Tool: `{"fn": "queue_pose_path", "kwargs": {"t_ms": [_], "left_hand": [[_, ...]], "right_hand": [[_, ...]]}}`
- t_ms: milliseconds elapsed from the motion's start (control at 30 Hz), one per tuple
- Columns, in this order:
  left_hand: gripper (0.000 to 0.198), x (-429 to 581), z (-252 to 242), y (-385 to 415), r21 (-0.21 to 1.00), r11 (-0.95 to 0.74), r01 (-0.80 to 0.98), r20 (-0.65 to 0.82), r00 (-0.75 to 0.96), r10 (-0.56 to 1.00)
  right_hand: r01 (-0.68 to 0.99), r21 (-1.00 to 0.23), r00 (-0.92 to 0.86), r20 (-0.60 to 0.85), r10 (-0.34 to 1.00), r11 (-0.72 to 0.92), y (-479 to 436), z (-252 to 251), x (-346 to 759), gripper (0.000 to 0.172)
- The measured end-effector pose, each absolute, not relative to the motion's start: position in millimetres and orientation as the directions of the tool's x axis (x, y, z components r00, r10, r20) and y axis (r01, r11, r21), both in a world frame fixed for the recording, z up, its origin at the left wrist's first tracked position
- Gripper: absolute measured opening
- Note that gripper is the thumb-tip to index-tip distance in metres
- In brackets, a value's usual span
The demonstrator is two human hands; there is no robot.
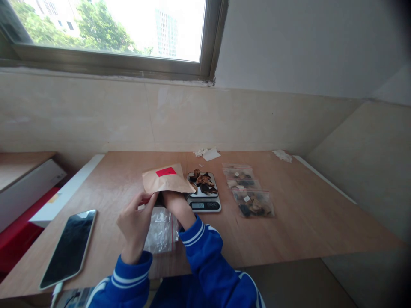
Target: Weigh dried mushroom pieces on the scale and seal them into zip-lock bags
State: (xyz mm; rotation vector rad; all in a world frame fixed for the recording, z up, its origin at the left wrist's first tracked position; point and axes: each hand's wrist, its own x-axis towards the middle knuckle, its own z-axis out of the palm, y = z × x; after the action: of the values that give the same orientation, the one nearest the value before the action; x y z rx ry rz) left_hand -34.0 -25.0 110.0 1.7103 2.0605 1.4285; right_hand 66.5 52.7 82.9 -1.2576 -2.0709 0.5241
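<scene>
blue sleeves [205,256] nearest; left hand [136,214] pinches the paper bag [167,184], ten o'clock of the scale [205,206]. right hand [176,204] apparently feels inside, grip hidden, can't tell; withdrawing would call for a steady mouth.

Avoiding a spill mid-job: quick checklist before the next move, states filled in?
1. Left hand gripping the paper bag: ok.
2. Right hand holding something inside: cannot tell, fingers hidden.
3. Dried pieces resting on the scale: ok.
4. Display digits legible: cannot tell, too small.
5. Filled bags apart from the scale: ok.
6. Clear plastic bag fully visible: not ok, partly covered.
</scene>
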Motion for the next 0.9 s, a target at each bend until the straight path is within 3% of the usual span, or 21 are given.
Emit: {"fn": "queue_pose_path", "kwargs": {"t_ms": [133, 267, 333, 400, 500, 567, 733, 900], "left_hand": [[0.027, -31.8, 115.4, -23.2, 0.700, -0.096, 0.707, 0.473, -0.359, 0.805], [0.027, -32.4, 128.5, -11.9, 0.672, -0.083, 0.735, 0.523, -0.393, 0.756], [0.028, -34.6, 138.8, 1.9, 0.663, -0.067, 0.746, 0.537, -0.411, 0.736], [0.029, -37.7, 148.9, 22.0, 0.662, -0.077, 0.745, 0.546, -0.409, 0.731], [0.035, -42.7, 156.9, 58.5, 0.698, -0.170, 0.696, 0.569, -0.394, 0.722], [0.042, -45.4, 155.4, 79.7, 0.726, -0.235, 0.646, 0.581, -0.395, 0.711], [0.055, -50.2, 134.7, 99.4, 0.762, -0.285, 0.581, 0.575, -0.407, 0.709], [0.043, -56.1, 99.4, 75.4, 0.683, -0.175, 0.709, 0.496, -0.275, 0.824]], "right_hand": [[0.626, -0.649, -0.335, 0.277, 0.901, 0.433, 17.2, 112.8, 83.7, 0.035], [0.367, -0.760, -0.529, 0.304, 0.792, 0.536, -20.3, 158.5, 132.8, 0.028], [0.267, -0.840, -0.472, 0.313, 0.824, 0.472, -23.1, 169.9, 165.4, 0.026], [0.225, -0.878, -0.261, 0.363, 0.895, 0.422, -13.2, 166.4, 196.2, 0.028], [0.310, -0.866, 0.074, 0.434, 0.898, 0.392, 13.3, 138.0, 229.6, 0.027], [0.429, -0.821, 0.162, 0.480, 0.862, 0.377, 29.8, 113.9, 240.6, 0.026], [0.641, -0.687, 0.163, 0.557, 0.814, 0.342, 55.4, 78.7, 236.9, 0.029], [0.631, -0.676, 0.073, 0.541, 0.838, 0.381, 60.5, 75.7, 214.6, 0.029]]}}
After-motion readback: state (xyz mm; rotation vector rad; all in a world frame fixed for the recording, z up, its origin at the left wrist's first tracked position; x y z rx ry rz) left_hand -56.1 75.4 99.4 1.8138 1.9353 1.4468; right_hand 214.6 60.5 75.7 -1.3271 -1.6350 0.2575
